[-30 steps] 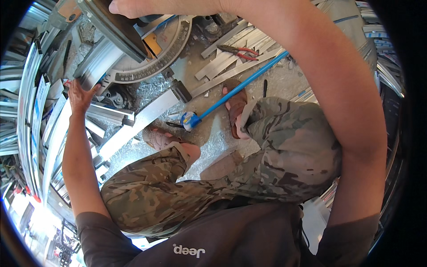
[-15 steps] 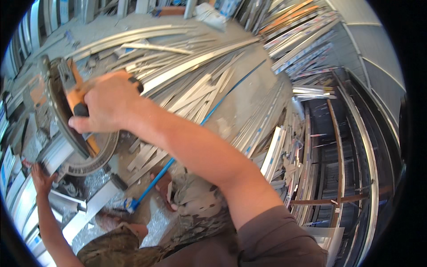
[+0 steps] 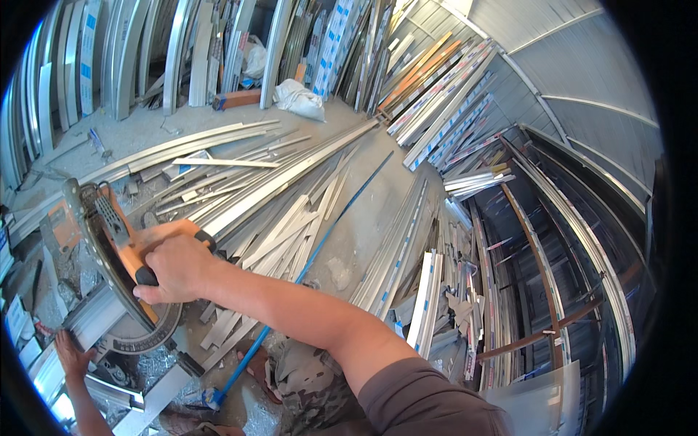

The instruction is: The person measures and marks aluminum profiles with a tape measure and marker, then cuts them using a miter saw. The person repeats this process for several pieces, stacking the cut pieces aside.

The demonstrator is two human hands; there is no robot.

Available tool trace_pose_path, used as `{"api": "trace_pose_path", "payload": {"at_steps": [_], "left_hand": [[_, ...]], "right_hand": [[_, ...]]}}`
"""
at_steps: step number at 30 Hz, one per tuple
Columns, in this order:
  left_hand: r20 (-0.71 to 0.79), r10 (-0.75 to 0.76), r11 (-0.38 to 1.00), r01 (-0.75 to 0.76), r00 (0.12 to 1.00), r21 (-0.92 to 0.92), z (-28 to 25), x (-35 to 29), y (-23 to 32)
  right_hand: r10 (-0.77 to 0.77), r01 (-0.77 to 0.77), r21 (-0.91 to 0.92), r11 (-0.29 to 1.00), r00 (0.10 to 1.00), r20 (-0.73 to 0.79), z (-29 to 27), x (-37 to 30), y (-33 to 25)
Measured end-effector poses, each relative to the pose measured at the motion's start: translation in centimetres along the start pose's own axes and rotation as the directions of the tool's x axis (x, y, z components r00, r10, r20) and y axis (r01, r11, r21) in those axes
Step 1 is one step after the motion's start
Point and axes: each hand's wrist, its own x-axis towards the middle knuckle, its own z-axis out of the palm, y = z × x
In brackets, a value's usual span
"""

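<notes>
My right hand (image 3: 178, 269) is wrapped round the orange-and-black handle of a mitre saw (image 3: 120, 243) on the left. The saw's round blade and guard stand just left of the hand, close above a pale metal profile (image 3: 98, 318). That profile lies across the saw's base, by the curved scale (image 3: 149, 336). My left hand (image 3: 73, 356) rests on the profile near the lower left, its fingers stretched out and the thumb apart. The blade's lower edge and its contact with the profile are hard to make out.
Loose metal strips (image 3: 291, 232) cover the floor beyond the saw. A long blue pole (image 3: 313, 258) lies beside them, reaching toward my feet. Tall profiles (image 3: 174, 58) lean along the back wall near a white sack (image 3: 299, 99). A dark rack (image 3: 538, 254) holds long lengths at right.
My view has tilted up, showing more of the back wall, so the saw and right hand appear lower. The right hand keeps its grip, and the left stays on the profile.
</notes>
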Motion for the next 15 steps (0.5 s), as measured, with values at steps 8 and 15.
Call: {"api": "trace_pose_path", "payload": {"at_steps": [8,15], "left_hand": [[0.123,-0.053,0.999,0.052,0.991,0.013,-1.1,-0.3,0.3],[0.144,-0.088,0.996,0.090,0.986,-0.007,-2.7,-0.6,2.0]], "right_hand": [[-0.006,0.006,0.002,1.000,1.000,0.018,0.7,-0.2,0.1],[-0.005,0.006,-0.007,1.000,1.000,0.022,1.0,-0.6,0.1]]}}
